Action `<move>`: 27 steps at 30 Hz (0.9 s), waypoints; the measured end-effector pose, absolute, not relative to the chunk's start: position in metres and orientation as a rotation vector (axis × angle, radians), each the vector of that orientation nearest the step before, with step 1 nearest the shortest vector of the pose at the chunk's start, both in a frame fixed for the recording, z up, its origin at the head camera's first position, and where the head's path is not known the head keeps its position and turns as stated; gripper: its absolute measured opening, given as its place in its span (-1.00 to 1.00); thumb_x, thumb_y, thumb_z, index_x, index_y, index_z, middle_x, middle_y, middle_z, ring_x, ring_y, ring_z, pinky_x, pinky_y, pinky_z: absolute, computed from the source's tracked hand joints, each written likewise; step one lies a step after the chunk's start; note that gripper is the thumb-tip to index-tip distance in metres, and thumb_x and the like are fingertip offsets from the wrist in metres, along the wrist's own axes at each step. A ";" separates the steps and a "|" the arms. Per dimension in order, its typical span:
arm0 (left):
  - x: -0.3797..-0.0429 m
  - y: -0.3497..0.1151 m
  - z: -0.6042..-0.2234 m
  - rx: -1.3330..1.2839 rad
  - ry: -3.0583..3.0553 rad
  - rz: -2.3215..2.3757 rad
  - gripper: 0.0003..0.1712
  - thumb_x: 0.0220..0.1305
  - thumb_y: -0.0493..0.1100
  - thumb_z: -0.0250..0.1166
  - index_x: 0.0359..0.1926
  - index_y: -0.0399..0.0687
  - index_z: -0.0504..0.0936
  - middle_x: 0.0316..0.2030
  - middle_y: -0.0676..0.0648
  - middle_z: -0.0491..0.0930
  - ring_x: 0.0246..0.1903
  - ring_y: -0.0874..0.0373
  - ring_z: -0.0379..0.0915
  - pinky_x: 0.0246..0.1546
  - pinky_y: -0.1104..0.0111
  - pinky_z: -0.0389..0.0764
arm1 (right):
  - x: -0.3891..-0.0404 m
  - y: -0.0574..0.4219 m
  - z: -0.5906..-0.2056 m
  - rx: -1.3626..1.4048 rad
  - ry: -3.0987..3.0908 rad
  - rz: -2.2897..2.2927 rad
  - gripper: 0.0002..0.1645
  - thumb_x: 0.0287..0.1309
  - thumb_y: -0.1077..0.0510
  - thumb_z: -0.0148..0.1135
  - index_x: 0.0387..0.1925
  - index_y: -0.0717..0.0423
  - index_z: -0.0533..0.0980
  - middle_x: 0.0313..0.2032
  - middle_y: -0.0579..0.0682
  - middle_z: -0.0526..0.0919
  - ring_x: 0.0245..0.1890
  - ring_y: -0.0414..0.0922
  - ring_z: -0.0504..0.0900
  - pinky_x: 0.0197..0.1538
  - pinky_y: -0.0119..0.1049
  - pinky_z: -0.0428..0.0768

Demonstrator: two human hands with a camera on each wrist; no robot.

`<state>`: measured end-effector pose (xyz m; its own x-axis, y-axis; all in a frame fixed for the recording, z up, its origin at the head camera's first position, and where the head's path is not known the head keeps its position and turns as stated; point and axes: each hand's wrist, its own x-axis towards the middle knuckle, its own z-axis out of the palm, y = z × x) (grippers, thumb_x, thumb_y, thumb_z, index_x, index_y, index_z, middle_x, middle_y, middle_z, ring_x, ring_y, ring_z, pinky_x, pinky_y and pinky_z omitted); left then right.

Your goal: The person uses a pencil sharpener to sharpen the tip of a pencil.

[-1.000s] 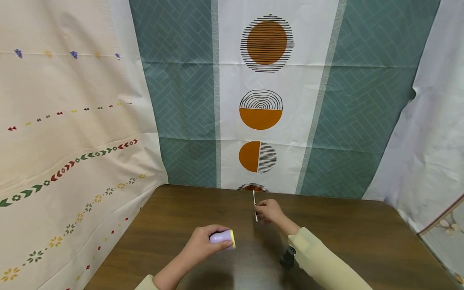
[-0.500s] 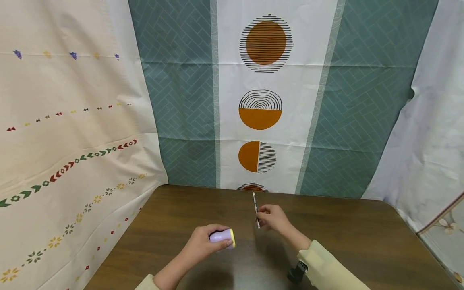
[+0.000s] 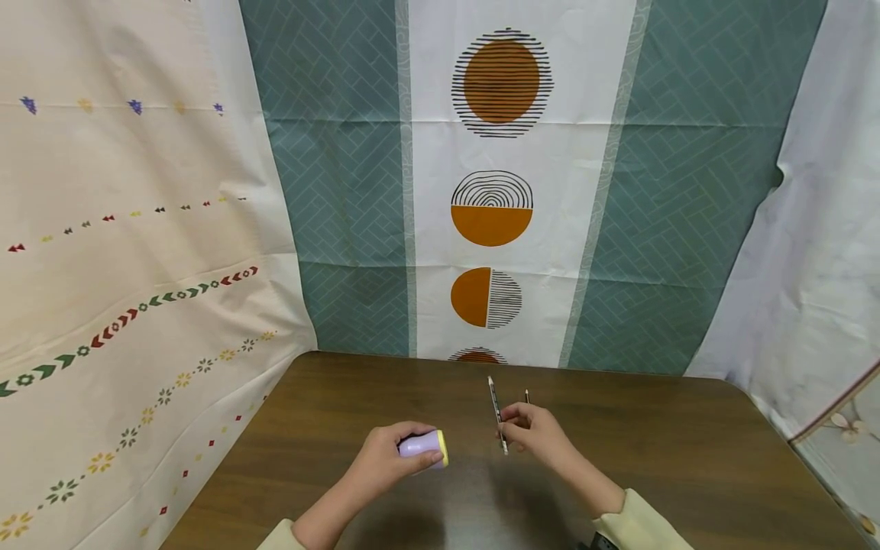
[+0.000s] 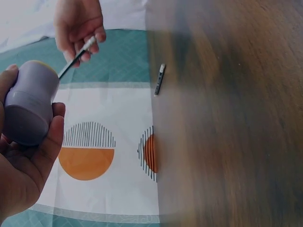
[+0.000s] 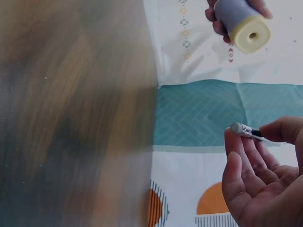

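Note:
My left hand [image 3: 374,462] grips a small lilac pencil sharpener [image 3: 418,445], its thumb and fingers wrapped round the body. The sharpener's yellow end [image 5: 255,34], with a round hole in it, faces right, toward my other hand. Slightly farther off and to the right, my right hand [image 3: 539,437] pinches a slim dark pencil [image 3: 495,405] between thumb and fingers. A pale end of this pencil shows in the right wrist view. Pencil and sharpener are apart. A second pencil [image 4: 160,80] lies on the table; in the head view my right hand mostly hides it.
The brown wooden table [image 3: 371,389] stretches under both hands. Behind it hangs a green and white cloth [image 3: 357,229] with orange circles, and a cream patterned cloth [image 3: 137,305] runs along the left. White fabric [image 3: 811,290] hangs on the right.
My right hand has moved right and toward me with the pencil. The second pencil's end has come into sight behind it. My left hand has stayed almost still with the sharpener.

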<state>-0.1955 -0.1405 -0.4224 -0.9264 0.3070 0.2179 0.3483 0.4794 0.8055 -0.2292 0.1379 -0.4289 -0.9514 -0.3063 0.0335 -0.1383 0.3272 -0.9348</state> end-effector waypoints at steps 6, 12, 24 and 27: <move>-0.193 -0.138 -0.418 -0.577 -2.666 -1.494 -0.55 0.16 -0.03 0.54 0.00 -0.20 0.74 -0.18 -0.23 0.76 -0.40 0.35 0.48 -0.42 0.49 0.56 | -0.216 0.147 -0.424 -0.485 2.277 -1.782 -0.63 0.34 0.25 0.17 -0.03 0.54 0.43 -0.26 0.17 0.75 -0.28 -0.26 0.71 -0.27 -0.35 0.68; -0.190 -0.134 -0.414 -0.580 -2.658 -1.515 -0.55 0.15 -0.04 0.54 0.00 -0.20 0.74 -0.17 -0.24 0.76 -0.39 0.33 0.49 -0.43 0.49 0.57 | -0.202 0.152 -0.419 -0.483 2.258 -1.762 -0.67 0.37 0.22 0.18 -0.04 0.46 0.42 -0.22 0.09 0.76 -0.25 -0.28 0.70 -0.24 -0.40 0.65; -0.184 -0.124 -0.405 -0.639 -2.598 -1.550 -0.57 0.14 -0.07 0.55 -0.01 -0.18 0.75 -0.15 -0.25 0.77 -0.40 0.38 0.46 -0.43 0.50 0.56 | -0.175 0.154 -0.414 -0.795 2.531 -1.610 -0.86 0.34 0.24 0.25 -0.16 0.26 0.54 -0.33 0.06 0.69 -0.36 -0.43 0.58 -0.35 -0.40 0.63; -0.182 -0.122 -0.404 -0.661 -2.585 -1.551 -0.57 0.14 -0.07 0.55 -0.01 -0.17 0.75 -0.15 -0.24 0.77 -0.40 0.40 0.46 -0.42 0.50 0.56 | -0.170 0.156 -0.412 -0.914 2.618 -1.546 -0.92 0.32 0.25 0.27 -0.19 0.19 0.56 -0.37 0.02 0.70 -0.37 -0.48 0.54 -0.39 -0.42 0.61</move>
<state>-0.1820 -0.1219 -0.4040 -0.9068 0.3304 0.2617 0.3864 0.4037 0.8293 -0.1700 0.1557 -0.4122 -0.8337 -0.4587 0.3074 -0.4907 0.3602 -0.7934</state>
